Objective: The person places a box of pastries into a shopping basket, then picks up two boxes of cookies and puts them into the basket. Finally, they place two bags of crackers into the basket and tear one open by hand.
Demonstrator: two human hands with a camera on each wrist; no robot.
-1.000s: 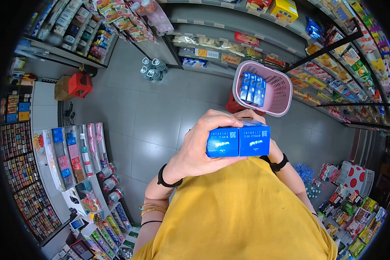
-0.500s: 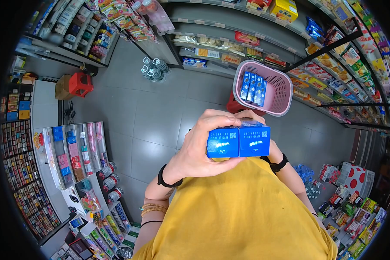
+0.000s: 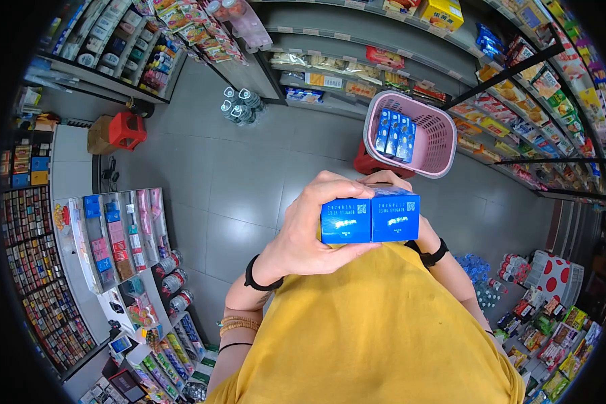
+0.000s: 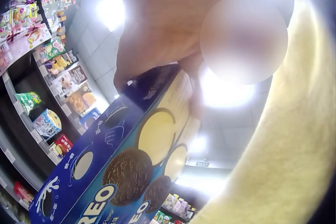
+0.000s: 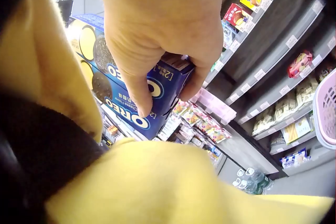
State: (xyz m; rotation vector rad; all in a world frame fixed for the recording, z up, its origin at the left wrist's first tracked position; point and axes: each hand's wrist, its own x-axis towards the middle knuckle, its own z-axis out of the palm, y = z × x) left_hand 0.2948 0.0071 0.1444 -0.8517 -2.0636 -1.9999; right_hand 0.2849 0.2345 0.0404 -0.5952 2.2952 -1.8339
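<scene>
Two blue Oreo cookie boxes are held side by side in front of the yellow shirt, their printed ends facing up in the head view. My left hand grips them from the left, with the thumb along the near side and the fingers over the far side. Behind the boxes, partly hidden by them, is my right hand. In the right wrist view that hand pinches an end of the Oreo boxes between thumb and fingers. Cookie pictures show on the Oreo box in the left wrist view.
Ahead to the right, a pink basket with several blue boxes stands on a red stool. Snack shelves line the far side and the right. Large water bottles stand on the floor; a display counter is at left.
Both hands keep hold of the Oreo boxes in almost the same place. The basket and surroundings have shifted slightly to the right in the head view.
</scene>
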